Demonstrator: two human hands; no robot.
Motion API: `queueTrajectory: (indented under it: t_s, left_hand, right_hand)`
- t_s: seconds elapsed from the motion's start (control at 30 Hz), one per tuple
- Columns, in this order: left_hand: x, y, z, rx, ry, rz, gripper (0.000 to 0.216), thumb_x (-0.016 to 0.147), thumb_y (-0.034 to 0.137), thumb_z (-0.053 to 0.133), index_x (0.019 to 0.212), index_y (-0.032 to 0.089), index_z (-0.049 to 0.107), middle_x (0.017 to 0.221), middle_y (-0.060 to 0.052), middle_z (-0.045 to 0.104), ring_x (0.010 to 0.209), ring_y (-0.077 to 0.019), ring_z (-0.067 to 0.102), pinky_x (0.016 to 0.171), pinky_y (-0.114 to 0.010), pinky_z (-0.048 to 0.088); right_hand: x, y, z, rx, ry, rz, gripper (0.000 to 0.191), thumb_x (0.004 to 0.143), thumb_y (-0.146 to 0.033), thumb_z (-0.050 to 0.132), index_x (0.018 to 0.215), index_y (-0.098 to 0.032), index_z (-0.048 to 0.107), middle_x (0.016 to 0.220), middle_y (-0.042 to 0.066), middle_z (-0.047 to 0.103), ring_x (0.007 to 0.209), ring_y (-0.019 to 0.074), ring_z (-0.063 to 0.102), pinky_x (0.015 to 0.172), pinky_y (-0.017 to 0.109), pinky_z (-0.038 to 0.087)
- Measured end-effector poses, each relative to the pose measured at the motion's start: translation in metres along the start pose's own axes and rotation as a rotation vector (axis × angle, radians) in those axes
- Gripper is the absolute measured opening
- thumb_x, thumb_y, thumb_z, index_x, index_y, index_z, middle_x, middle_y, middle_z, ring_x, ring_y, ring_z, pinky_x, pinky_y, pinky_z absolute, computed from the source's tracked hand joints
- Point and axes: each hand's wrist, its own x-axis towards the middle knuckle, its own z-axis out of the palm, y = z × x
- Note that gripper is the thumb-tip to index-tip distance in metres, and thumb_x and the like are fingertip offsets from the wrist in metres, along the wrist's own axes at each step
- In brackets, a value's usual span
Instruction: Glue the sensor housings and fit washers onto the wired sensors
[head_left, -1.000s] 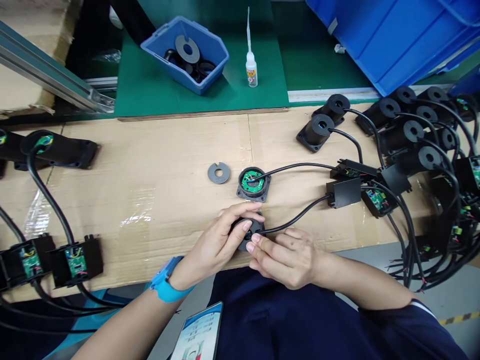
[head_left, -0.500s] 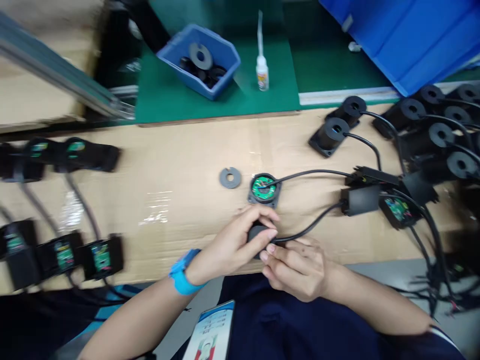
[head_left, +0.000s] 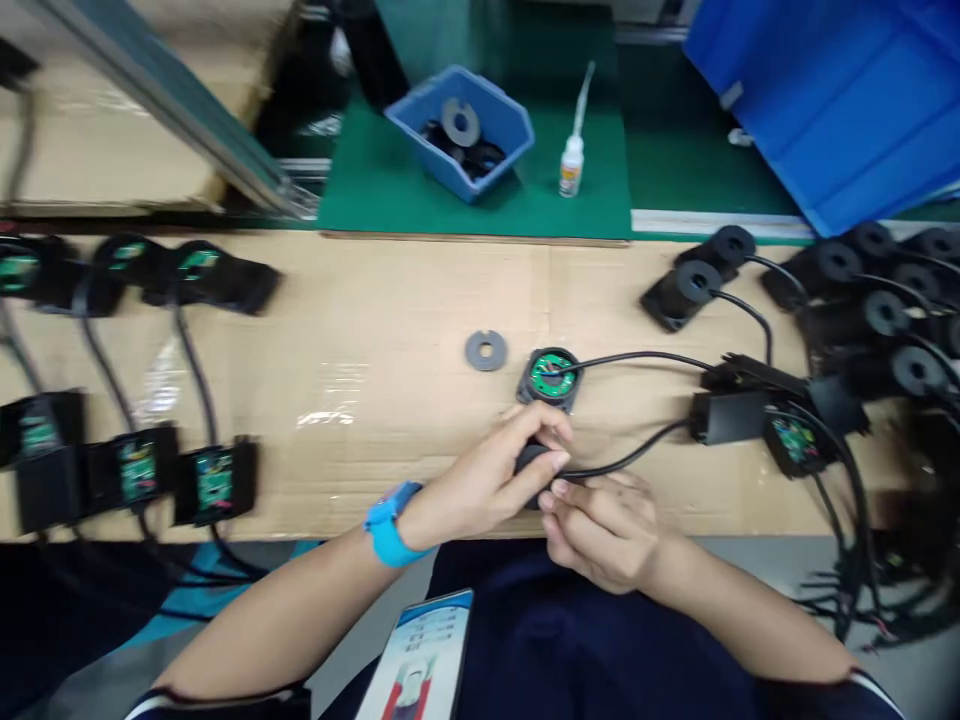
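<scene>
Both hands meet near the front edge of the cardboard-covered bench (head_left: 337, 320). My left hand (head_left: 495, 470) curls over a round black housing (head_left: 531, 462), thumb and fingers closed on it. My right hand (head_left: 600, 525) grips the same housing from the right, fingertips pinched where its black cable (head_left: 637, 452) leaves. The cable runs to a black box (head_left: 729, 416). Just beyond the hands lies an open housing with a green circuit board (head_left: 551, 375), and a grey slotted washer (head_left: 485, 350) rests to its left.
A small blue bin (head_left: 491, 150) of black rings and grey washers and a glue bottle (head_left: 571, 165) stand on the green mat. Wired black coil assemblies pile up at the right (head_left: 862, 310) and lie along the left (head_left: 135, 470). A large blue crate (head_left: 825, 90) fills the back right.
The view has swung left, so everything sits further right in the picture. Both hands have stayed closed on the black housing, with only slight finger shifts.
</scene>
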Motion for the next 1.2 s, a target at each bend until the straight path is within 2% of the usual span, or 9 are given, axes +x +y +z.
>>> queueTrajectory:
  t_s: [0.2,0.43,0.63,0.73,0.8,0.87,1.0,1.1,1.2]
  left_hand:
    - [0.003,-0.007,0.000,-0.061,-0.021,-0.010,0.011,0.106,0.030,0.052,0.112,0.021,0.054,0.101,-0.003,0.059,0.092,-0.0150,0.060,0.087,-0.030,0.052]
    - [-0.001,-0.011,-0.007,-0.135,-0.104,-0.101,0.019,0.109,0.031,0.046,0.125,0.022,0.050,0.108,-0.005,0.065,0.106,-0.0168,0.066,0.093,-0.032,0.054]
    - [0.006,-0.006,-0.006,0.037,-0.090,-0.045,0.011,0.106,0.030,0.051,0.113,0.021,0.055,0.097,-0.002,0.063,0.089,-0.0147,0.064,0.082,-0.029,0.053]
    - [0.007,-0.007,-0.006,0.066,-0.074,-0.041,0.011,0.105,0.030,0.053,0.108,0.021,0.057,0.098,-0.003,0.065,0.090,-0.0151,0.064,0.081,-0.029,0.053]
    - [0.005,-0.009,-0.009,0.053,-0.081,-0.054,0.012,0.105,0.031,0.054,0.109,0.021,0.058,0.103,-0.005,0.067,0.097,-0.0169,0.066,0.086,-0.030,0.054]
    - [0.002,-0.010,-0.015,0.033,-0.143,-0.065,0.015,0.106,0.029,0.053,0.116,0.021,0.059,0.112,-0.008,0.067,0.114,-0.0199,0.066,0.095,-0.033,0.055]
    - [-0.006,-0.007,-0.027,-0.011,-0.269,-0.092,0.027,0.109,0.023,0.044,0.134,0.026,0.052,0.137,-0.010,0.063,0.147,-0.0213,0.048,0.119,-0.039,0.047]
    - [-0.014,-0.010,-0.028,-0.024,-0.219,-0.087,0.031,0.109,0.019,0.039,0.138,0.029,0.044,0.141,-0.009,0.065,0.154,-0.0203,0.041,0.123,-0.042,0.045]
    - [-0.020,-0.020,-0.024,0.035,-0.147,0.049,0.036,0.108,0.016,0.043,0.141,0.029,0.043,0.141,-0.010,0.065,0.151,-0.0224,0.046,0.121,-0.046,0.047]
  right_hand:
    - [-0.003,0.003,0.004,-0.037,0.016,0.008,0.019,0.096,-0.020,0.063,0.078,-0.017,0.070,0.079,0.001,0.072,0.062,0.0105,0.065,0.058,0.025,0.049]
    - [-0.007,0.003,0.007,-0.028,0.022,-0.002,0.016,0.091,-0.021,0.069,0.075,-0.018,0.068,0.081,0.000,0.071,0.062,0.0097,0.064,0.061,0.025,0.051]
    - [-0.006,0.005,0.007,-0.039,0.049,-0.003,0.018,0.089,-0.025,0.071,0.072,-0.020,0.066,0.081,-0.001,0.071,0.064,0.0092,0.062,0.061,0.025,0.047]
    - [-0.004,0.006,0.006,-0.037,0.051,-0.001,0.022,0.092,-0.025,0.068,0.071,-0.021,0.067,0.079,-0.002,0.071,0.063,0.0087,0.061,0.060,0.025,0.047]
    - [-0.002,0.006,0.006,-0.023,0.061,0.001,0.024,0.093,-0.024,0.066,0.069,-0.021,0.067,0.078,-0.002,0.071,0.064,0.0086,0.061,0.061,0.025,0.048]
    - [-0.001,0.007,0.006,-0.013,0.056,0.002,0.024,0.093,-0.024,0.065,0.069,-0.020,0.069,0.077,-0.002,0.070,0.063,0.0085,0.061,0.060,0.024,0.048]
    - [-0.003,0.007,0.005,-0.019,0.013,0.013,0.021,0.093,-0.026,0.067,0.073,-0.020,0.072,0.076,-0.004,0.070,0.058,0.0083,0.057,0.056,0.026,0.047]
    - [-0.005,0.007,0.003,-0.012,0.008,0.010,0.017,0.092,-0.027,0.070,0.076,-0.022,0.073,0.083,-0.004,0.073,0.060,0.0083,0.058,0.058,0.026,0.046]
    - [-0.006,0.008,0.003,-0.006,-0.010,0.001,0.016,0.091,-0.028,0.070,0.077,-0.024,0.073,0.082,-0.004,0.072,0.063,0.0082,0.059,0.060,0.026,0.046]
